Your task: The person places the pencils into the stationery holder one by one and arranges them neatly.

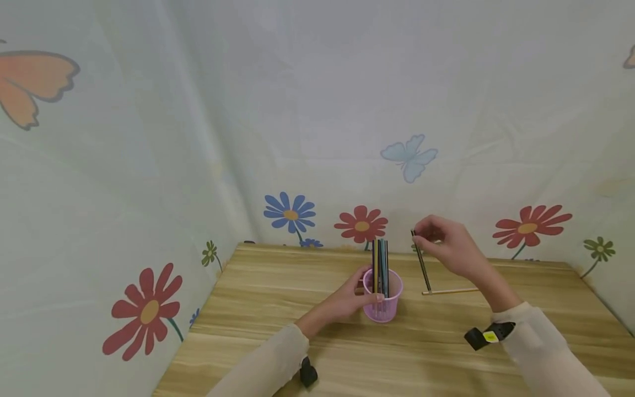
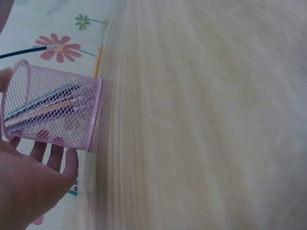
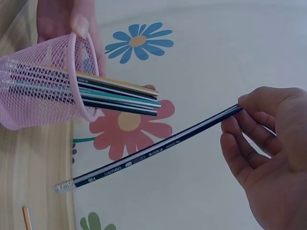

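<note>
A pink mesh pencil cup stands upright on the table, with several pencils in it, dark, teal and yellow. My left hand holds the cup from its left side, thumb at the rim and fingers around the mesh. To the right of the cup, my right hand pinches a dark blue pencil with white stripes near its unerasered end. That pencil hangs tilted, its metal-banded eraser end lowest. In the head view its lower end appears by a yellow-orange pencil lying on the table; whether they touch I cannot tell.
The wood-grain table ends at the back against a pale curtain printed with flowers and butterflies. Another curtain panel runs along the left side. A black wrist camera sits at the right cuff, another at the left.
</note>
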`<state>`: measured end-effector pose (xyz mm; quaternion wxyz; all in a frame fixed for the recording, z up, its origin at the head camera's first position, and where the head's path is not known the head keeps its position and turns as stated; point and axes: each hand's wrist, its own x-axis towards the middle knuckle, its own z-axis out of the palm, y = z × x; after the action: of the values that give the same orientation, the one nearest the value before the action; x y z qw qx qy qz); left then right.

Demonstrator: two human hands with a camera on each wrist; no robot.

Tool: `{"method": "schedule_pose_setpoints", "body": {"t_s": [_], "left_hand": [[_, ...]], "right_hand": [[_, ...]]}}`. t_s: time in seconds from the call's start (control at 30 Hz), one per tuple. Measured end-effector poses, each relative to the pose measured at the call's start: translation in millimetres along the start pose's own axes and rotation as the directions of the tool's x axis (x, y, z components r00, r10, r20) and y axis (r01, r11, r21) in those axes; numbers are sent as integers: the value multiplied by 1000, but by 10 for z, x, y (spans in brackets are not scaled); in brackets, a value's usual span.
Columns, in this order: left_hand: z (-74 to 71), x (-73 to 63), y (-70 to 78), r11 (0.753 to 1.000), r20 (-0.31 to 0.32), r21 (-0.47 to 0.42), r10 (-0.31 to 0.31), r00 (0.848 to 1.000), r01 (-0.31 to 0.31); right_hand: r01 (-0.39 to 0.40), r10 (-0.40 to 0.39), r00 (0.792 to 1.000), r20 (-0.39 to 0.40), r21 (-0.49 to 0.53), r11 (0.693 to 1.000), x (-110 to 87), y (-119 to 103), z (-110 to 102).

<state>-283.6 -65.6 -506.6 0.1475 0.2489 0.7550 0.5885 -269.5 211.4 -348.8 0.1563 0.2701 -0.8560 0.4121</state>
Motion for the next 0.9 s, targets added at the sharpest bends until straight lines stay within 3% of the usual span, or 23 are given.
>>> {"method": "schedule_pose_setpoints", "body": {"t_s": [0.33, 0.63, 0.9], "left_hand": [[-18, 9, -18, 1000, 16, 5, 17, 1000, -17], [-6, 2, -24, 1000, 24, 1, 18, 1000, -19], [-11, 8, -35, 1000, 26, -2, 28, 999, -28]], "right_hand": [[-27, 42, 994, -105, 149, 989, 66, -89, 22], [-18, 48, 988, -148, 199, 980, 64, -112, 49], [-51, 79, 993, -93, 274, 960, 75, -49, 235]]}}
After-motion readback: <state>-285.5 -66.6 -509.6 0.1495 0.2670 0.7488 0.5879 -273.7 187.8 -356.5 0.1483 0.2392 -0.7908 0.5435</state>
